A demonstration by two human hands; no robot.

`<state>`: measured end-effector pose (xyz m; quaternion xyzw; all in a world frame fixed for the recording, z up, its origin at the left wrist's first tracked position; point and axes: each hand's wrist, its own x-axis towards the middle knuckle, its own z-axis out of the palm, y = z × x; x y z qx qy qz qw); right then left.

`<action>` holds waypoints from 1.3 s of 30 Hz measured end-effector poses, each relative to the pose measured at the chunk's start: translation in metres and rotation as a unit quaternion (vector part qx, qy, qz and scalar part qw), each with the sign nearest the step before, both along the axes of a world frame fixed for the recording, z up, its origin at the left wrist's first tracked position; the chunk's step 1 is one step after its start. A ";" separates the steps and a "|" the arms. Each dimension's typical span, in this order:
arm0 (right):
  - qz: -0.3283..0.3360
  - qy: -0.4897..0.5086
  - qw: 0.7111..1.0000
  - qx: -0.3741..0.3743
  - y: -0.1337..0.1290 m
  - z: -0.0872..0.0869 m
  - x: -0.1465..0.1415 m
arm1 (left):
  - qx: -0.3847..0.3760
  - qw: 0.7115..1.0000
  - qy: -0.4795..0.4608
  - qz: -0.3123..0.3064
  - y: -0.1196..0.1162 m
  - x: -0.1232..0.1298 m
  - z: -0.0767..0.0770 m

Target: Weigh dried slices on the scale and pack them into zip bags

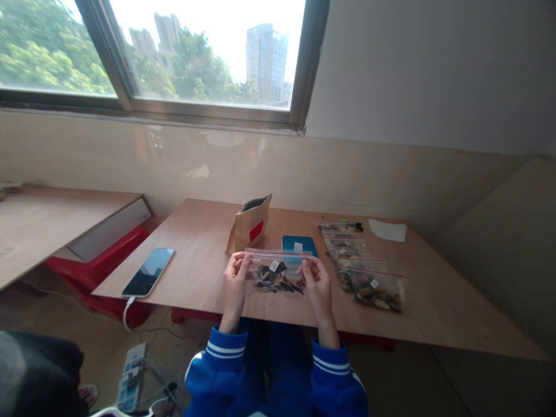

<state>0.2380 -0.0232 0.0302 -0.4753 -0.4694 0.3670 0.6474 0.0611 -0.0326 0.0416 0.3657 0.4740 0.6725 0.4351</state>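
Note:
Between my two hands a clear zip bag [280,284] with a red seal strip is held up over the table's front edge. Dark and tan flat pieces fill its lower part, and a small white label shows on it. My left hand [236,281] pinches the bag's upper left side. My right hand [317,284] grips its upper right side. Just behind the bag lies a blue flat case [299,244] with a white label, partly covered by it. An open brown paper pouch [249,226] with a red patch stands behind my left hand.
Several filled zip bags [377,289] lie in an overlapping row at the right, with a white paper [387,230] beyond them. A phone [148,272] with a cable lies at the table's left edge. Below are a red stool [104,266] and a power strip [132,376].

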 end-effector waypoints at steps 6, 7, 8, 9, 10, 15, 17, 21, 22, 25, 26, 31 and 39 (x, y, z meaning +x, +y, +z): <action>0.002 0.006 1.000 0.004 -0.010 0.010 0.005 | 0.006 1.000 -0.006 -0.005 -0.005 0.002 0.000; -0.001 0.004 1.000 0.004 -0.010 0.010 0.006 | 0.008 1.000 -0.007 -0.006 -0.006 0.002 0.000; -0.006 -0.002 1.000 0.008 -0.011 0.011 0.007 | 0.009 1.000 -0.009 -0.010 -0.006 0.002 0.000; -0.014 -0.010 1.000 0.015 -0.011 0.011 0.009 | 0.011 1.000 -0.011 -0.013 -0.007 0.001 0.001; -0.023 -0.018 0.999 0.023 -0.011 0.012 0.010 | 0.012 1.000 -0.013 -0.017 -0.008 0.001 0.001; -0.059 -0.027 0.997 0.043 -0.013 0.012 0.016 | 0.021 0.999 0.006 -0.041 -0.012 0.003 0.006; -0.069 -0.027 0.996 0.051 -0.014 0.011 0.018 | 0.026 0.998 0.015 -0.048 -0.014 0.005 0.008; -0.091 -0.040 0.993 0.065 -0.017 0.011 0.019 | 0.043 0.998 0.029 -0.033 -0.016 0.009 0.012; -0.097 -0.043 0.992 0.067 -0.018 0.012 0.018 | 0.050 0.998 0.032 -0.024 -0.016 0.010 0.012; -0.101 -0.028 0.992 0.071 -0.018 0.014 0.018 | 0.070 0.997 0.042 0.000 -0.017 0.013 0.014; -0.094 -0.012 0.993 0.066 -0.018 0.015 0.017 | 0.071 0.996 0.045 0.000 -0.016 0.013 0.014; 0.005 0.073 0.997 0.010 -0.015 0.017 0.012 | 0.054 0.998 0.028 -0.028 -0.013 0.014 0.014; 0.037 0.099 0.994 -0.028 -0.010 0.009 0.002 | 0.054 0.998 0.038 -0.023 -0.013 0.013 0.011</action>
